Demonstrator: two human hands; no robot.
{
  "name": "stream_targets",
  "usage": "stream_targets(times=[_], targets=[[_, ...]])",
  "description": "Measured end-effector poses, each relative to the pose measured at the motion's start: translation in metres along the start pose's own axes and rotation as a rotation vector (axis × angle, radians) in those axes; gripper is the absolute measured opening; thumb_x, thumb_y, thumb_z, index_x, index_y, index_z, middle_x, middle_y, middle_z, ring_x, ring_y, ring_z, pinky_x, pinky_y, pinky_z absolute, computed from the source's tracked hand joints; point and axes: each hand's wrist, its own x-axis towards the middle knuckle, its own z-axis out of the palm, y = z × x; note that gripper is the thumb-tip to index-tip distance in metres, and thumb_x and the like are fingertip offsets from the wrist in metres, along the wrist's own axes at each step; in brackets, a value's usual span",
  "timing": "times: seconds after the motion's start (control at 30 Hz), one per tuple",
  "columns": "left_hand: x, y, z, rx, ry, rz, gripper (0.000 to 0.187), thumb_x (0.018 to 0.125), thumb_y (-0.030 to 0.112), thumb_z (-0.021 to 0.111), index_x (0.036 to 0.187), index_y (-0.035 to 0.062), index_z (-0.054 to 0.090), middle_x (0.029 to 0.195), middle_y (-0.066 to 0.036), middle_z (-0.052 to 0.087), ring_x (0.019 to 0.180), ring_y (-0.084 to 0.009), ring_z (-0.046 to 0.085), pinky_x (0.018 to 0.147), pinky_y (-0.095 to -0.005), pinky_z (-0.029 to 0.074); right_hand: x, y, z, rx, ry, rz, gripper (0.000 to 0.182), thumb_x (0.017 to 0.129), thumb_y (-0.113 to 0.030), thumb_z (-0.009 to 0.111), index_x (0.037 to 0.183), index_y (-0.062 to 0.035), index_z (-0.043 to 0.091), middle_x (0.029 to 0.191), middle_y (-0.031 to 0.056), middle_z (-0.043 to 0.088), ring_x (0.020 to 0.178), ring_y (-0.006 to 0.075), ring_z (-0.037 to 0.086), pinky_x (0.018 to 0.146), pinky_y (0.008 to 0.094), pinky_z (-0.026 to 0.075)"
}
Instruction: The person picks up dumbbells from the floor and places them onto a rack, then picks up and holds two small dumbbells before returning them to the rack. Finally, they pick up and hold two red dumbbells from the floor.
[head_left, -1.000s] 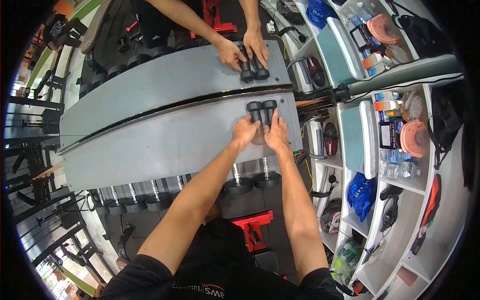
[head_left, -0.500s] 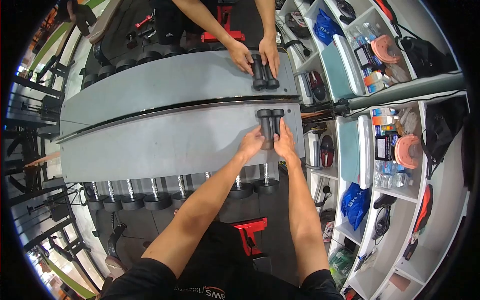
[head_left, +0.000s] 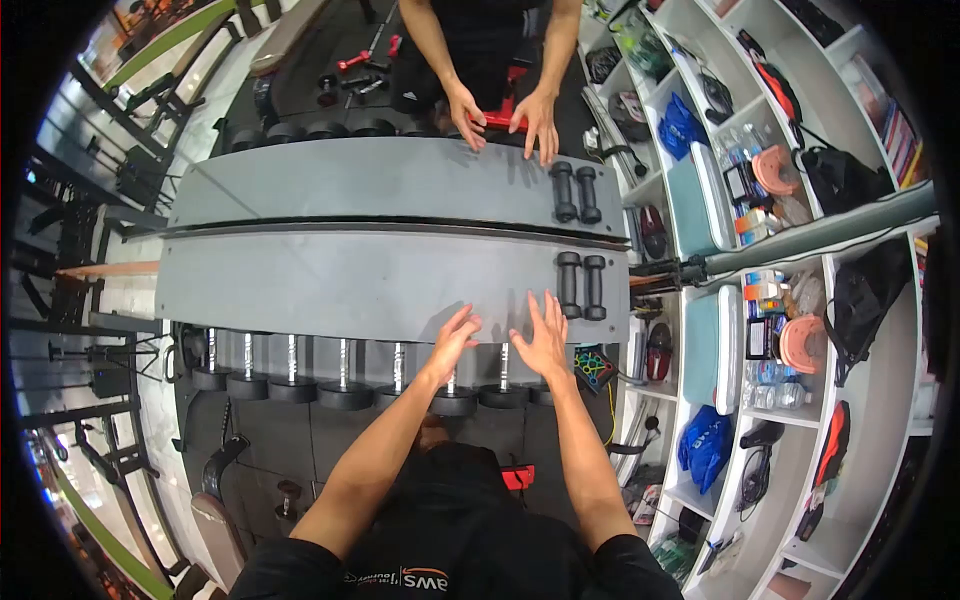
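Note:
Two small black dumbbells stand side by side at the right end of the grey board: the left dumbbell point(head_left: 569, 286) and the right dumbbell point(head_left: 594, 288). My right hand point(head_left: 543, 338) is just left of them, fingers spread, with its fingertips over the board point(head_left: 330, 285). Farther left, my left hand point(head_left: 457, 340) hovers at the board's front edge, fingers apart and nothing in it. A mirror point(head_left: 350, 185) behind the board repeats the hands and dumbbells.
Below the board, a row of larger dumbbells point(head_left: 343, 395) with chrome handles rests on a rack. White shelves point(head_left: 790, 408) on the right hold a blue bag point(head_left: 706, 448), bottles and boxes. A patterned multicoloured item point(head_left: 594, 368) lies near the rack's right end.
Both hands have let go of the two small dumbbells and drawn back left and toward me, opening. The dumbbells now stand slightly apart. The whole view has shifted.

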Motion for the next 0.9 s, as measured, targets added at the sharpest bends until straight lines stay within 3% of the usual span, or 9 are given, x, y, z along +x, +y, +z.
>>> stream_targets(times=[0.13,0.27,0.37,0.4,0.57,0.77,0.83,0.9], targets=[[-0.043,0.006,-0.048,-0.069,0.043,0.031,0.066,0.096,0.031,0.057,0.151,0.0034,0.031,0.143,-0.017,0.047,0.129,-0.0268,0.050,0.103,-0.0406,0.044,-0.002,-0.016,0.013,-0.022,0.044,-0.025,0.077,0.081,-0.031,0.070,0.149,-0.0169,0.037,0.156,0.0222,0.025,0.145,0.0399,0.020,0.116,0.0575,0.018],[-0.081,0.004,-0.076,-0.111,0.062,0.054,0.067,0.095,0.034,0.058,0.150,0.0039,0.034,0.141,-0.016,0.049,0.126,-0.0254,0.051,0.102,-0.0398,0.043,0.007,-0.014,0.015,-0.047,0.133,0.094,0.072,0.082,-0.032,0.069,0.146,-0.0138,0.041,0.154,0.0197,0.031,0.142,0.0390,0.028,0.115,0.0508,0.023],[-0.108,0.006,-0.094,-0.124,0.091,0.079,0.065,0.097,0.036,0.054,0.150,0.0038,0.033,0.143,-0.016,0.048,0.131,-0.0265,0.048,0.105,-0.0412,0.041,0.000,-0.040,0.012,0.087,0.162,0.018,0.073,0.080,-0.033,0.070,0.145,-0.0139,0.043,0.153,0.0228,0.031,0.143,0.0385,0.026,0.115,0.0536,0.022],[-0.114,0.000,-0.102,-0.136,0.105,0.094,0.065,0.098,0.037,0.053,0.150,0.0040,0.033,0.143,-0.016,0.048,0.131,-0.0264,0.048,0.105,-0.0410,0.040,-0.005,-0.057,0.011,0.105,0.151,-0.017,0.073,0.081,-0.033,0.071,0.145,-0.0126,0.043,0.153,0.0232,0.031,0.141,0.0391,0.031,0.115,0.0504,0.025],[-0.170,-0.022,-0.159,-0.148,0.167,0.139,0.074,0.094,0.047,0.056,0.151,0.0049,0.032,0.145,-0.015,0.047,0.131,-0.0253,0.047,0.106,-0.0400,0.037,-0.047,-0.149,0.046,0.448,-0.030,-0.120,0.070,0.085,-0.031,0.071,0.146,-0.0107,0.043,0.154,0.0222,0.032,0.142,0.0356,0.033,0.115,0.0423,0.029],[-0.273,-0.059,-0.249,-0.246,0.367,0.176,0.076,0.092,0.049,0.059,0.151,0.0072,0.034,0.147,-0.013,0.044,0.134,-0.0249,0.044,0.107,-0.0413,0.036,-0.110,-0.238,0.126,0.553,-0.389,-0.288,0.074,0.086,-0.032,0.072,0.149,-0.0100,0.039,0.153,0.0203,0.035,0.144,0.0331,0.031,0.115,0.0411,0.027],[-0.307,-0.073,-0.275,-0.292,0.459,0.188,0.075,0.092,0.049,0.059,0.150,0.0085,0.034,0.148,-0.013,0.044,0.135,-0.0245,0.043,0.107,-0.0413,0.036,-0.128,-0.269,0.146,0.547,-0.480,-0.334,0.074,0.087,-0.033,0.070,0.150,-0.0146,0.037,0.153,0.0106,0.036,0.138,0.0285,0.039,0.107,0.0456,0.036],[-0.346,-0.090,-0.296,-0.345,0.569,0.198,0.075,0.091,0.049,0.060,0.150,0.0095,0.035,0.148,-0.013,0.043,0.135,-0.0241,0.043,0.106,-0.0414,0.036,-0.146,-0.299,0.157,0.596,-0.609,-0.287,0.074,0.088,-0.031,0.069,0.151,-0.0144,0.035,0.155,0.0111,0.034,0.138,0.0293,0.038,0.109,0.0432,0.035]])
